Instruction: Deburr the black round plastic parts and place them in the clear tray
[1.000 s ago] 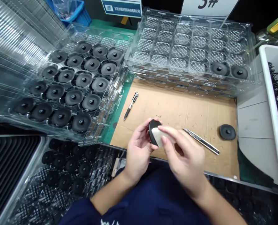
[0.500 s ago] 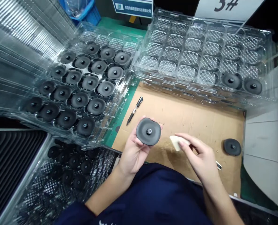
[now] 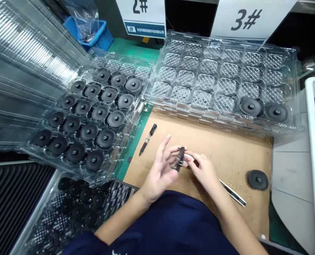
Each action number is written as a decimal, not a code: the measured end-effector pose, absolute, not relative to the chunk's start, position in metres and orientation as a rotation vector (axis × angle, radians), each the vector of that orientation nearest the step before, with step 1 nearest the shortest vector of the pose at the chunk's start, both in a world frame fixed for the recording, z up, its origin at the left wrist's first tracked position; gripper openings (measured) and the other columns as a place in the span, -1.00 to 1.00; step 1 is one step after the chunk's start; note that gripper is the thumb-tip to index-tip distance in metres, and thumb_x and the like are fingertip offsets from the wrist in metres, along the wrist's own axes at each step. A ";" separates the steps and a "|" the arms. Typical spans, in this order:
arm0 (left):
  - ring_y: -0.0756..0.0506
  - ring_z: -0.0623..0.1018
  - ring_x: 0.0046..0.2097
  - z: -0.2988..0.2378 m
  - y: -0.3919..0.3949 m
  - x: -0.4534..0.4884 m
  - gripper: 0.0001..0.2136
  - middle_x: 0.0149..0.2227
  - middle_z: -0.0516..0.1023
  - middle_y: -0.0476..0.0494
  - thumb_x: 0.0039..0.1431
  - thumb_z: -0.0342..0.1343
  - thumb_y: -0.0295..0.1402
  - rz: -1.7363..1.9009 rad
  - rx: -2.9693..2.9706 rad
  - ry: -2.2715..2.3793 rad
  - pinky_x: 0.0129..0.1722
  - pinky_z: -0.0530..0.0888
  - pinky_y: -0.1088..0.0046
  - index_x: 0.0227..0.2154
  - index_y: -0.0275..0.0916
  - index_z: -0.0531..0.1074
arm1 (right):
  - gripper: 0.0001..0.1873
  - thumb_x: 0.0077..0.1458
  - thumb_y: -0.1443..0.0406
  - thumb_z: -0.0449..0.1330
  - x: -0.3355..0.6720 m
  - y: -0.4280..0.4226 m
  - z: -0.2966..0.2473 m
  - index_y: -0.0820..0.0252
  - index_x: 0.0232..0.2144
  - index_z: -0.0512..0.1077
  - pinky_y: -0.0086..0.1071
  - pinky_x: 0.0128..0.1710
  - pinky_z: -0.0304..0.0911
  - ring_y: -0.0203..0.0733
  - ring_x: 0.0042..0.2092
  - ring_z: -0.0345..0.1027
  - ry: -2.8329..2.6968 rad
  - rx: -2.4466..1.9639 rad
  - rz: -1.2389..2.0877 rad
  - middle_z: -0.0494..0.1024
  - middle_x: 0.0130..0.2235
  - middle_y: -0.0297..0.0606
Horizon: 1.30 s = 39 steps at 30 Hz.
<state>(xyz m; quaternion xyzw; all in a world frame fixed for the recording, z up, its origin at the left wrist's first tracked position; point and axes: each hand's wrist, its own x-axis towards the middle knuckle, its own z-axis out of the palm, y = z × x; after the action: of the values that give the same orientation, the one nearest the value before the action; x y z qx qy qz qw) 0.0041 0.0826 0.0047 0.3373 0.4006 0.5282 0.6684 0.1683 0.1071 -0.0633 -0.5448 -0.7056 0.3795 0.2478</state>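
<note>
- At far left, a clear tray [image 3: 67, 167] holds rows of black discs [image 3: 94, 160], each with a small central stud; a blue basket [image 3: 102, 40] stands behind it on the green table [image 3: 133, 49];
- a black pen [image 3: 148, 139] lies slantwise on the cardboard [image 3: 200, 131];
- the left hand [image 3: 160, 173] has one digit raised, the others half curled against a black disc [image 3: 180, 160] turned edge-on (blurred, so how firmly they grip I cannot tell);
- that disc stands between the two hands, above the cardboard;
- the right hand [image 3: 204, 170] pinches a white pad [image 3: 188, 158] at the disc's right side;
- behind, another clear tray [image 3: 207, 81] bears two discs at its near right corner;
- a slim cutter [image 3: 233, 193] lies right of the hands; a lone disc [image 3: 257, 179] rests beyond it; a white bin [image 3: 313, 141] stands at far right.
</note>
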 end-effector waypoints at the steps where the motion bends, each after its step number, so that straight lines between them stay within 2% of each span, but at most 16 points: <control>1: -0.22 0.40 0.08 0.003 0.083 0.005 -0.25 0.07 0.36 -0.22 0.06 0.19 -0.35 1.188 0.970 0.991 0.12 0.25 0.15 0.24 0.00 -0.11 | -0.72 0.16 0.34 0.03 0.169 0.107 -0.063 0.09 -0.14 0.47 -0.25 -0.21 0.27 -0.12 -0.25 0.37 -1.911 -1.494 1.023 0.55 -0.24 -0.17; 4: -0.20 0.35 0.11 -0.001 0.085 0.008 -0.08 0.05 0.37 -0.24 -0.09 0.27 -0.56 1.125 1.443 1.112 0.16 0.19 0.16 0.24 -0.01 -0.16 | -0.70 0.12 0.33 0.09 0.178 0.105 -0.052 0.12 -0.07 0.42 -0.12 -0.07 0.21 -0.04 -0.07 0.30 -1.855 -1.541 0.978 0.48 -0.10 -0.12; 7: -0.20 0.38 0.07 0.001 0.087 0.009 -0.04 0.04 0.37 -0.26 -0.11 0.28 -0.58 1.076 1.577 1.108 0.12 0.24 0.18 0.25 -0.02 -0.21 | -0.73 0.15 0.32 0.09 0.192 0.101 -0.031 0.14 -0.07 0.38 -0.19 -0.09 0.24 -0.14 -0.09 0.31 -1.589 -1.560 1.013 0.46 -0.10 -0.16; 11: -0.18 0.39 0.05 0.008 0.090 0.010 -0.01 0.01 0.37 -0.23 -0.10 0.29 -0.53 1.036 1.603 1.091 0.10 0.27 0.21 0.26 -0.02 -0.27 | -0.93 0.10 0.35 0.18 0.206 0.095 0.003 0.13 -0.31 0.36 -0.35 -0.20 0.26 -0.24 -0.19 0.36 -1.222 -1.368 1.222 0.49 -0.27 -0.29; 17: -0.15 0.38 0.04 0.012 0.086 0.014 -0.02 -0.01 0.33 -0.22 -0.06 0.28 -0.44 1.008 1.615 1.026 0.06 0.31 0.22 0.25 -0.06 -0.32 | -0.91 0.07 0.35 0.22 0.206 0.098 0.032 0.15 -0.38 0.33 -0.40 -0.24 0.26 -0.30 -0.27 0.38 -1.346 -1.107 1.669 0.49 -0.33 -0.32; 22: -0.19 0.35 0.08 0.017 0.079 0.013 0.01 -0.03 0.36 -0.21 -0.03 0.27 -0.29 0.842 1.489 0.939 0.15 0.19 0.11 0.25 -0.11 -0.43 | -0.87 0.02 0.37 0.27 0.206 0.105 0.041 0.18 -0.44 0.34 -0.49 -0.29 0.30 -0.38 -0.32 0.40 -1.175 -0.945 2.025 0.50 -0.38 -0.38; 26: -0.24 0.33 0.13 0.023 0.076 0.015 -0.01 -0.06 0.40 -0.21 -0.02 0.25 -0.18 0.683 1.359 0.850 0.16 0.15 0.06 0.25 -0.13 -0.42 | -0.81 -0.04 0.42 0.30 0.211 0.105 0.045 0.20 -0.46 0.32 -0.56 -0.35 0.31 -0.43 -0.36 0.43 -1.076 -0.846 2.218 0.52 -0.42 -0.41; 32: -0.21 0.41 0.06 0.023 0.072 0.020 0.01 -0.04 0.43 -0.21 -0.07 0.30 -0.25 0.713 1.355 0.844 0.19 0.11 0.04 0.25 -0.08 -0.36 | -0.70 -0.02 0.42 0.28 0.218 0.092 0.045 0.22 -0.55 0.19 -0.61 -0.38 0.30 -0.50 -0.42 0.36 -1.103 -0.906 2.164 0.53 -0.41 -0.38; 39: -0.21 0.32 0.15 0.024 0.069 0.026 -0.04 0.11 0.33 -0.27 -0.09 0.32 -0.33 0.838 1.487 0.841 0.16 0.19 0.16 0.25 -0.05 -0.24 | -0.84 0.00 0.41 0.27 0.226 0.075 0.039 0.19 -0.50 0.34 -0.52 -0.26 0.36 -0.39 -0.32 0.46 -1.059 -0.960 1.960 0.58 -0.38 -0.35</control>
<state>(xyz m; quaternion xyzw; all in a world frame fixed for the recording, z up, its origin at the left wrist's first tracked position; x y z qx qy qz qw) 0.0257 0.0686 0.0239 0.6362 0.3600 0.3585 0.5807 0.2264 0.0746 0.0390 -0.3708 -0.4088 0.7568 0.3503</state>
